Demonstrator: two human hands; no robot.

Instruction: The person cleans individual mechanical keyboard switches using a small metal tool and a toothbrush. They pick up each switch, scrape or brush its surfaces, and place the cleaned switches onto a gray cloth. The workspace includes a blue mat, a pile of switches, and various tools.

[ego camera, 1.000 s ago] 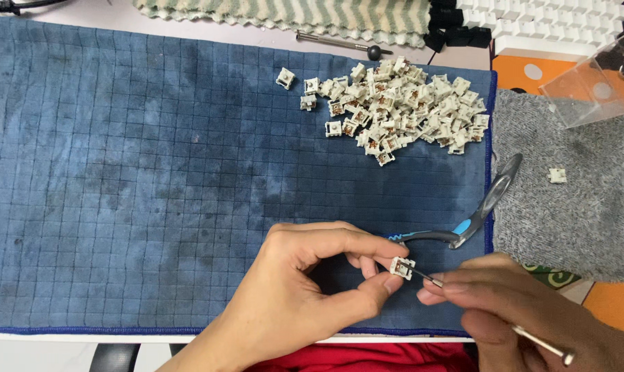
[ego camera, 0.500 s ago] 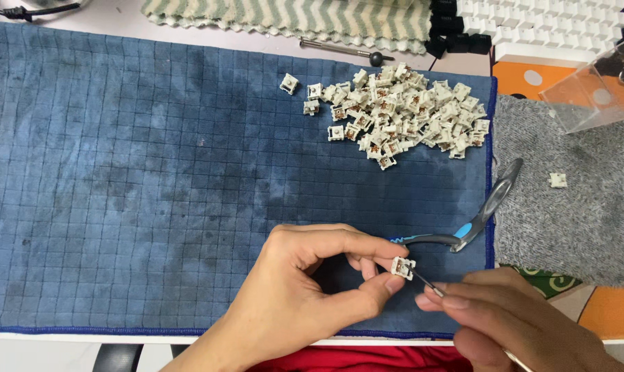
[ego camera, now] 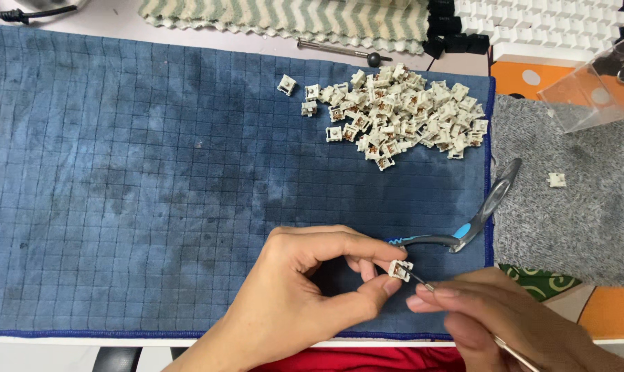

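1. Fingertips of the left hand (ego camera: 305, 289) are pinched on a small cream-white plastic keyboard switch (ego camera: 400, 269), which is held between thumb and forefinger just above the near edge of the mat; the remaining fingers are curled in loosely.
2. A thin metal-shafted tool (ego camera: 463, 313) is gripped by the right hand (ego camera: 511, 324), whose fingers are closed around the shaft (pen-fashion); its fine tip is laid against the side of the held switch.
3. Just beyond the two hands, a pair of grey tweezers with a blue grip (ego camera: 463, 231) is seen lying across the right border of the mat.
4. Everything near the hands is set on a large dark blue fabric mat with a stitched grid pattern (ego camera: 153, 193).
5. A loose heap of similar cream-white switches (ego camera: 394, 114) is spread on the far right part of the mat, well apart from the hands.
6. To the right of the mat a grey knitted cloth (ego camera: 566, 220) is laid, with a single white switch (ego camera: 556, 180) on it and a clear plastic box (ego camera: 594, 89) at its far edge.
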